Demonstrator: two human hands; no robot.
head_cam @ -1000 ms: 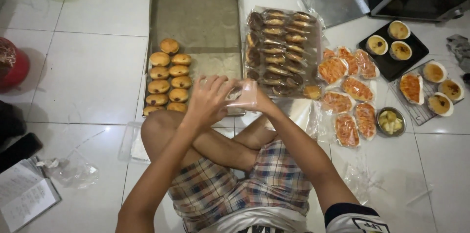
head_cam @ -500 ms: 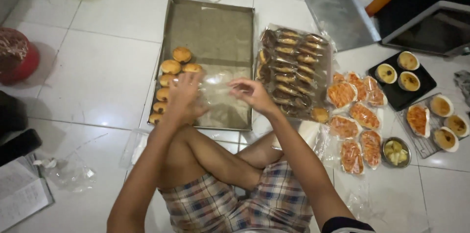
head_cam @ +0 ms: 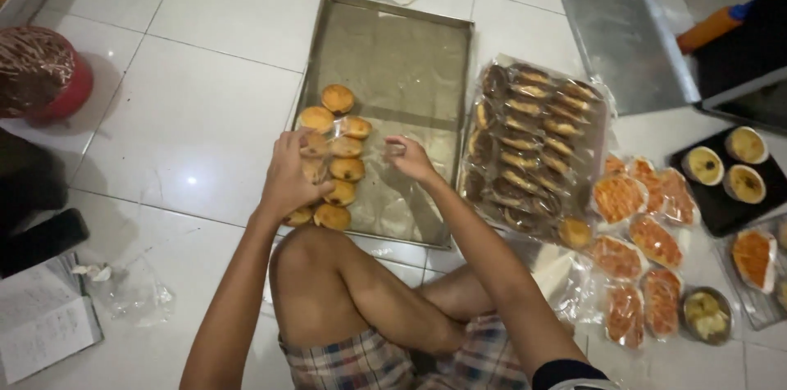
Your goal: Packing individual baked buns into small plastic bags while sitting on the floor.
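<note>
tray (head_cam: 385,54) far half bare, buns (head_cam: 336,152) crowd near-left

White tiled floor (head_cam: 197,111) is carrying everything. A metal tray (head_cam: 393,54) is lying at centre. At three o'clock wrapped pastries (head_cam: 533,136) are resting, a black tray (head_cam: 721,201) beyond them. A second tray (head_cam: 627,46) is sitting at one o'clock, a notebook (head_cam: 41,320) at eight.

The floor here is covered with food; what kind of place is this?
Probably a home baking or small pastry-packing spot on a tiled floor. A metal baking tray holds golden buns, wrapped pastries lie beside it, and the left hand rests on the buns.
</note>
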